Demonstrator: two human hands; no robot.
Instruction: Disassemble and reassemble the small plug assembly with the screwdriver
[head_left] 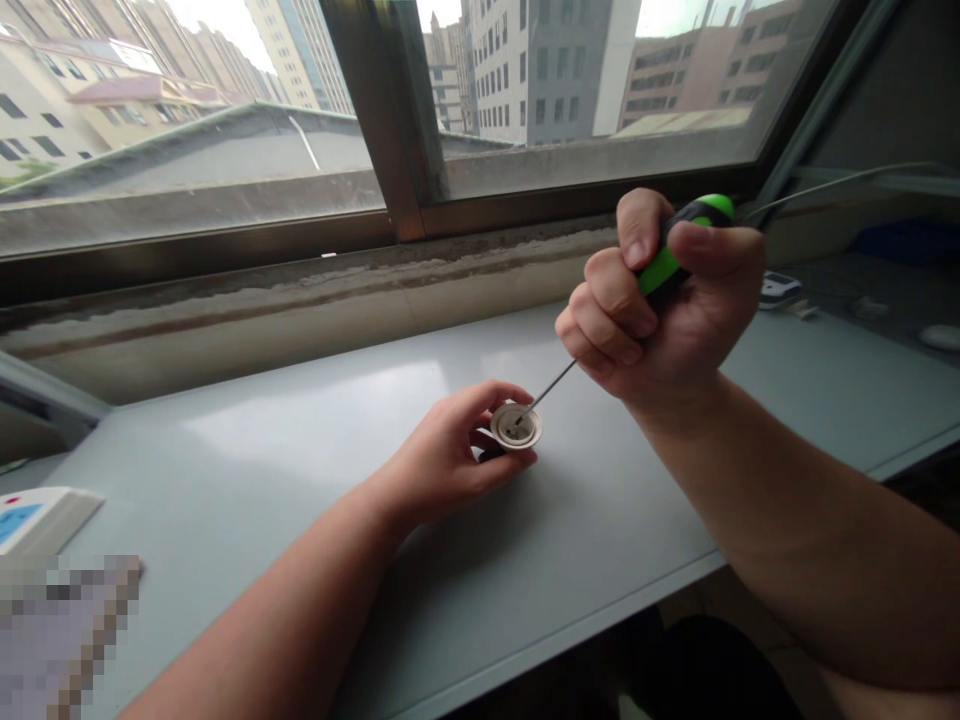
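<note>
My right hand [679, 325] is wrapped round the green and black handle of a screwdriver [659, 270], its thumb lying along the upper end. The thin metal shaft slants down to the left, and its tip reaches inside a round white fitting [530, 436] that looks like a lamp holder. My left hand [450, 445] grips this fitting by its sides, fingers behind and thumb in front, close over the table. The fitting's open face is turned up, showing an inner ring and small dark openings. Whether the tip sits in a screw head is too small to tell.
The pale grey table [285, 480] runs along a window sill [300, 285]. At the left edge lies a white device with a blue display [30, 520], beside a blurred-out patch. Behind my right hand is a small dark and white item [780, 289]. A thin cable [832, 185] crosses the upper right.
</note>
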